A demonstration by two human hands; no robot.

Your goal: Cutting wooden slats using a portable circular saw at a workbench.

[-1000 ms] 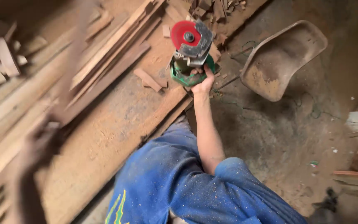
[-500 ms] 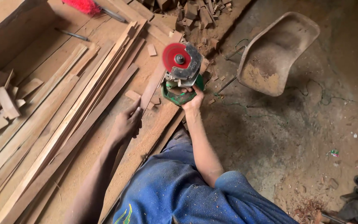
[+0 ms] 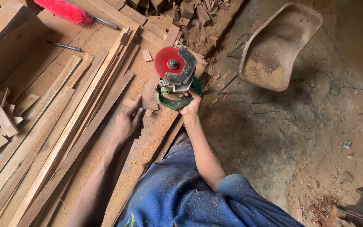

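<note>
Since before, left hand (image 3: 127, 125) dropped, fingers spread on long wooden slats (image 3: 70, 126); right hand (image 3: 190, 105) grips green, red-disc circular saw (image 3: 175, 75) (raised).

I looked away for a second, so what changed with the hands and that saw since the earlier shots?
The left hand came in from the lower left and now rests on the wooden strips. The right hand keeps gripping the green circular saw with its red blade, near the same spot. The overturned wheelbarrow tub stayed put.

The red brush (image 3: 61, 10) is cut off by the picture's top edge, and the right hand (image 3: 190, 104) hides the green saw's (image 3: 175, 80) handle.
</note>
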